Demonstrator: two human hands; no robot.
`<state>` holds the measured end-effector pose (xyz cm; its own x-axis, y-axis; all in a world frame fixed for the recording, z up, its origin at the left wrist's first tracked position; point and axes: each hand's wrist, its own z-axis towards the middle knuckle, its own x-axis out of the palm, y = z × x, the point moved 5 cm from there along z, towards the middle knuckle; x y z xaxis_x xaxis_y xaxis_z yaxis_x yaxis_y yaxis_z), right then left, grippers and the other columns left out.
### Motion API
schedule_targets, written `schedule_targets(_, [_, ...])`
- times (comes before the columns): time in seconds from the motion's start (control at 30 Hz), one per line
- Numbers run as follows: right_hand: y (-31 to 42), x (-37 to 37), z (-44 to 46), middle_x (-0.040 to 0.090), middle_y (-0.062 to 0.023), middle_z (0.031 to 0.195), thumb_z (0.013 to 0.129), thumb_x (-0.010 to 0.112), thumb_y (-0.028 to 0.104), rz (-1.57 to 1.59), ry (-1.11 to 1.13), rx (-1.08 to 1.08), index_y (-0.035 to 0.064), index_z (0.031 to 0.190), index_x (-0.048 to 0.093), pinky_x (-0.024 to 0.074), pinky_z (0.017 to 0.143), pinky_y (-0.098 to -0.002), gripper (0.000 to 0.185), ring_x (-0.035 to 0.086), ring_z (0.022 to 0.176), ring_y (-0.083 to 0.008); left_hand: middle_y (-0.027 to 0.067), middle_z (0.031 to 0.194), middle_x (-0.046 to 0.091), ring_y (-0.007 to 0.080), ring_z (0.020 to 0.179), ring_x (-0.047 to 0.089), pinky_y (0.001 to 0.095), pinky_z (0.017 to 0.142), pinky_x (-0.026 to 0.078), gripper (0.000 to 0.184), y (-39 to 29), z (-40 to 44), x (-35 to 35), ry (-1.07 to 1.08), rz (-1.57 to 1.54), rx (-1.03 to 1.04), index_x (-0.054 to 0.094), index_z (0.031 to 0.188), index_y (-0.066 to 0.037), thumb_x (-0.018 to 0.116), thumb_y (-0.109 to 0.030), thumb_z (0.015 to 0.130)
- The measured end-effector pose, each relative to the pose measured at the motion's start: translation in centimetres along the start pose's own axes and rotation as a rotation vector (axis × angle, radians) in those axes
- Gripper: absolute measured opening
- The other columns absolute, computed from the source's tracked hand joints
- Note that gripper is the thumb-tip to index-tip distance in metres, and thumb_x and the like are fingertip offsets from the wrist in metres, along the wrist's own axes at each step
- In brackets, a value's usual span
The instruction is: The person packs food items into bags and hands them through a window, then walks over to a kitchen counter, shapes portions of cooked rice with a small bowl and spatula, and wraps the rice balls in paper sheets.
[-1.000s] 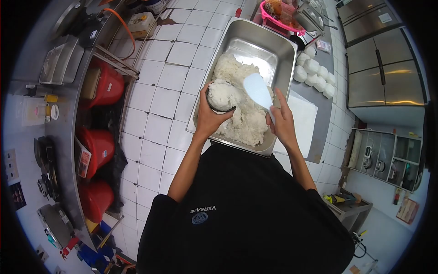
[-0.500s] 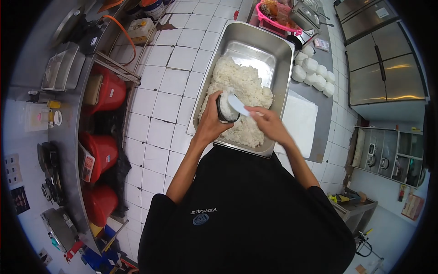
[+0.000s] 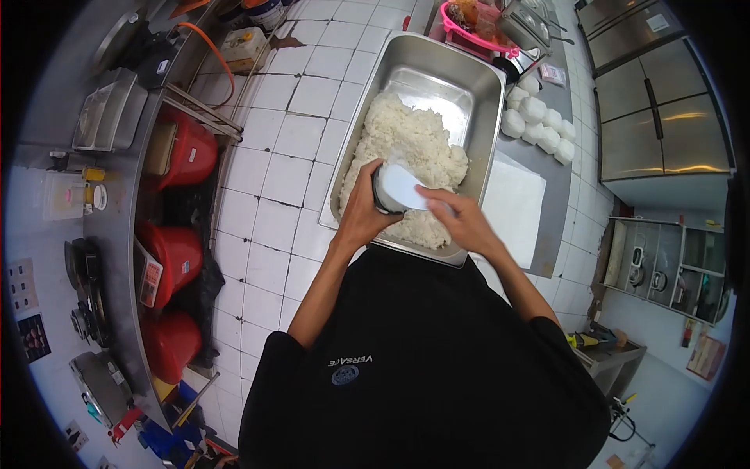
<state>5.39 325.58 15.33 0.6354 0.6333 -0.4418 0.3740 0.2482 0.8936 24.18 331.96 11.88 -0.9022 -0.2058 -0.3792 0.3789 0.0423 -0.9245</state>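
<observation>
My left hand (image 3: 361, 208) is wrapped round a small dark bowl (image 3: 376, 190) over the near part of the deep steel pan (image 3: 490, 98). White rice fills the bowl, though most of its top is behind the paddle. Between the thumb and fingers of my right hand (image 3: 462, 221) is a white rice paddle (image 3: 405, 189), its flat blade lying across the bowl's mouth. A broad heap of cooked rice (image 3: 414, 133) covers much of the pan floor, with bare metal showing at the far end.
Right of the pan, a white sheet (image 3: 516, 205) lies on the counter, and several white rounded packets (image 3: 536, 129) are grouped beyond it. A pink basket (image 3: 447, 25) stands past the pan's far end. Red tubs (image 3: 186, 150) are under the steel shelf at left.
The paddle blade has turned flatter and now covers more of the bowl's top. My right hand has shifted slightly; my left hand keeps its hold on the bowl.
</observation>
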Motion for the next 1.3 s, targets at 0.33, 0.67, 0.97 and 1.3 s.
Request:
schedule_targets(0.33, [1.6,2.6,-0.6,0.069,-0.0243,0.109,0.101,0.057,0.025,-0.079,-0.121,0.022,0.0056,0.129,0.063,0.0523,0.081,-0.0404,0.034,0.070,0.092,-0.0393,0.0208,0.135,0.052,0.0377,0.127,0.051,0.0415,0.104,0.045,0.096,-1.6,0.8,-0.3,0.058,0.014,0.054,0.038,0.139,-0.004,0.089,-0.003,0.058])
schedule_targets(0.67, [2.0,2.9,-0.9,0.068,-0.0282,0.111,0.101,0.056,0.024,-0.101,-0.145,0.026,0.0062,0.134,0.060,0.0522,0.085,-0.0406,0.037,0.069,0.100,-0.0379,0.0181,0.126,0.059,0.0309,0.119,0.058,0.0398,0.100,0.048,0.093,-0.4,-0.1,0.7,-0.134,-0.207,-0.052,0.038,0.136,-0.003,0.091,-0.008,0.059])
schedule_targets(0.97, [2.5,0.5,1.4,0.069,-0.0243,0.105,0.101,0.057,0.026,-0.053,-0.115,-0.072,0.0064,0.127,0.064,0.0520,0.080,-0.0426,0.034,0.069,0.088,-0.0390,0.0204,0.123,0.059,0.0339,0.117,0.059,0.0411,0.096,0.049,0.093,0.7,-0.4,0.4,-0.127,-0.131,-0.064,0.037,0.136,-0.002,0.091,-0.013,0.060])
schedule_targets(1.3, [0.4,2.0,2.7,0.066,-0.0183,0.125,0.105,0.046,0.029,-0.036,0.139,0.025,0.0027,0.131,0.061,0.0477,0.099,-0.0373,0.039,0.066,0.111,-0.0330,0.0203,0.126,0.057,0.0335,0.119,0.058,0.0407,0.098,0.049,0.099,4.1,-0.6,-2.9,-0.162,-0.048,-0.012,0.036,0.139,-0.001,0.092,-0.010,0.058])
